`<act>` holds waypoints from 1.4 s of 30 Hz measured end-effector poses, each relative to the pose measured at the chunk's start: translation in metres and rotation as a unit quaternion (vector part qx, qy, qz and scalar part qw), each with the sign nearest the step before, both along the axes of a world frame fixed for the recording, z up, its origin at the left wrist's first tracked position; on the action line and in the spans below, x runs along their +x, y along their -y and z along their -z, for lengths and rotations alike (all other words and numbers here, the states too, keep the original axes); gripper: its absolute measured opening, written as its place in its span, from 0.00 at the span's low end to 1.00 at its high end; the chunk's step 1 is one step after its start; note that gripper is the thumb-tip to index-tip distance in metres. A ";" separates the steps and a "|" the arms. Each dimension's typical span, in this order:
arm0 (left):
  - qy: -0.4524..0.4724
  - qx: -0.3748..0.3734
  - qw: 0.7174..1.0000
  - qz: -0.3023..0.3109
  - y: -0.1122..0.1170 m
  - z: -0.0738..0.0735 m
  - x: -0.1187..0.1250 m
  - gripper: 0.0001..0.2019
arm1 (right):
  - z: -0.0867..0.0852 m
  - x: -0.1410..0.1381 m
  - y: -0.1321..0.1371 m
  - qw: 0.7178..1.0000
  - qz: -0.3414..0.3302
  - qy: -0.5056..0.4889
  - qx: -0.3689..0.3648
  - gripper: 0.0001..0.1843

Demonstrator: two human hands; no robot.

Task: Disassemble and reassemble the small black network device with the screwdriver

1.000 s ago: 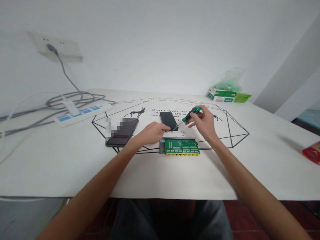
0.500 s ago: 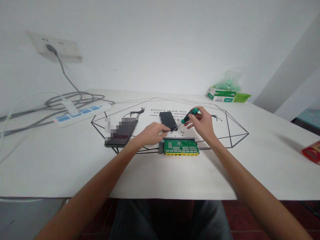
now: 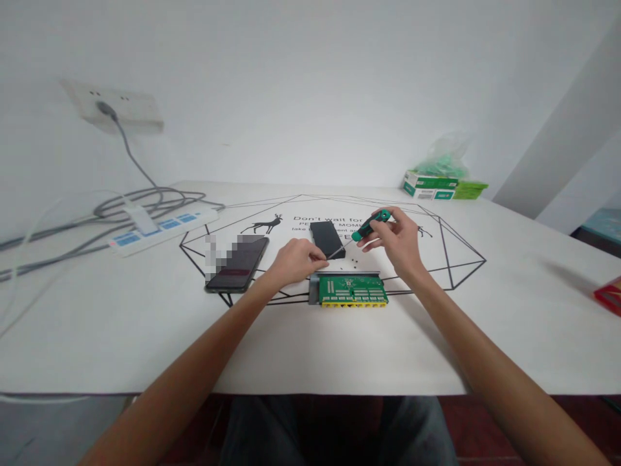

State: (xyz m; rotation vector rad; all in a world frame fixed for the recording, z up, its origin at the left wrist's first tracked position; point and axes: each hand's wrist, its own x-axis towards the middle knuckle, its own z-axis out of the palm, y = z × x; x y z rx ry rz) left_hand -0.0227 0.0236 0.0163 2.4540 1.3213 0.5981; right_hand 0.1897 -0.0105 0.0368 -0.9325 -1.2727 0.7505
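My right hand [image 3: 402, 241] grips a screwdriver [image 3: 369, 226] with a green and black handle, its shaft slanting down to the left. Pinched together at the screwdriver's tip are the fingers of my left hand [image 3: 297, 260]; whatever they hold is too small to make out. Just behind the shaft lies a black rectangular box [image 3: 327, 238]. Several tiny dark screws [image 3: 354, 263] are scattered on the table below it. Nearer to me, a green circuit board [image 3: 352, 289] with a row of yellow ports sits in a grey metal tray [image 3: 314, 290].
Left of my left hand a phone [image 3: 239, 264] lies on the white table [image 3: 339, 353]. Farther left are a power strip [image 3: 165, 230] and coiled grey cables [image 3: 123, 202]. Green and white boxes [image 3: 429, 184] stand at the back right, a red object [image 3: 609, 296] at the right edge.
The screwdriver's tip and my left fingertips have come together, the tip shifting slightly left. My right hand keeps its grip on the handle. The whole view has tilted a little.
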 end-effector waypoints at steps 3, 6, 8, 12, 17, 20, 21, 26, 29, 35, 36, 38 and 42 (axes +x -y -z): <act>0.007 0.006 1.000 -0.002 -0.001 0.001 0.000 0.12 | 0.001 0.001 -0.001 1.000 0.003 0.006 -0.001 0.13; 0.018 0.014 1.000 0.003 -0.002 0.003 0.000 0.12 | 0.002 0.001 -0.001 1.000 0.003 0.004 0.003 0.14; 0.027 0.021 0.999 0.006 -0.002 0.005 -0.001 0.12 | 0.002 0.001 -0.001 1.000 0.001 0.003 0.004 0.14; 0.050 0.018 0.998 0.018 -0.002 0.006 0.000 0.12 | 0.001 0.000 0.001 1.000 -0.005 -0.004 0.009 0.14; 0.094 -0.007 0.994 0.050 0.002 -0.001 0.000 0.19 | -0.006 0.004 0.004 0.998 0.039 0.014 0.041 0.15; 0.100 -0.043 0.991 0.076 0.005 -0.006 0.000 0.23 | -0.011 0.008 0.007 0.991 0.094 0.036 0.093 0.17; 0.089 -0.059 0.990 0.091 0.006 -0.006 0.000 0.24 | -0.013 0.009 0.009 0.986 0.111 0.044 0.112 0.17; 0.031 -0.096 0.982 0.162 0.011 -0.007 0.002 0.27 | -0.016 0.004 0.023 0.967 0.166 0.094 0.170 0.19; 0.012 -0.105 0.976 0.192 0.016 -0.008 0.004 0.27 | -0.014 -0.003 0.031 0.961 0.162 0.140 0.176 0.20; -0.008 -0.099 0.970 0.221 0.019 -0.008 0.007 0.24 | -0.014 -0.010 0.038 0.936 0.189 0.228 0.189 0.18; -0.009 -0.097 0.969 0.225 0.019 -0.007 0.007 0.23 | -0.014 -0.010 0.039 0.932 0.194 0.236 0.195 0.18; -0.008 -0.093 0.968 0.234 0.017 -0.006 0.006 0.22 | -0.015 -0.010 0.039 0.924 0.200 0.249 0.209 0.18; -0.003 -0.084 0.967 0.241 0.015 -0.004 0.006 0.23 | -0.010 -0.010 0.036 0.908 0.201 0.267 0.251 0.17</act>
